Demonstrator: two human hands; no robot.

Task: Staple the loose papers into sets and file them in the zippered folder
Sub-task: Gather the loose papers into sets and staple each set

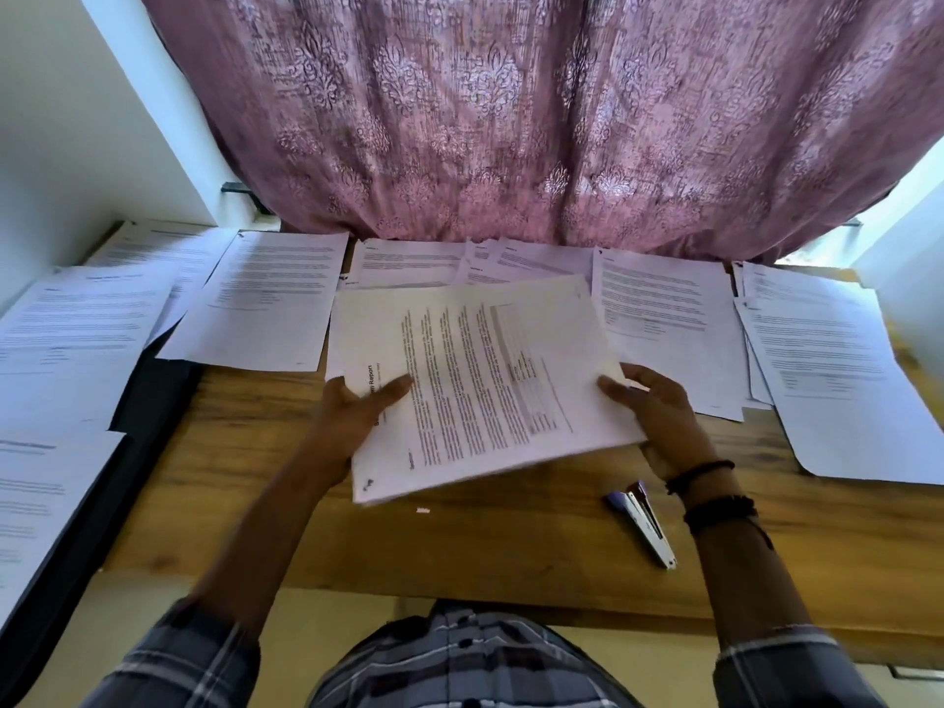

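A set of printed papers [485, 380] is held sideways above the middle of the wooden table [459, 544]. My left hand [357, 406] grips its left edge, thumb on top of the title. At the right edge, my right hand [659, 406] holds the same set. A staple shows in the set's near left corner. A small purple and silver stapler [644, 523] lies on the table beside my right wrist. More printed sheets [260, 298] lie in a row along the far edge. A dark flat object [143, 396], possibly the folder, lies at the left, mostly under papers.
A pink patterned curtain [511, 120] hangs behind the table. Paper piles cover the left side [61, 339] and the right side [838, 370]. A tiny white scrap [423, 510] lies on the bare wood near the table's front.
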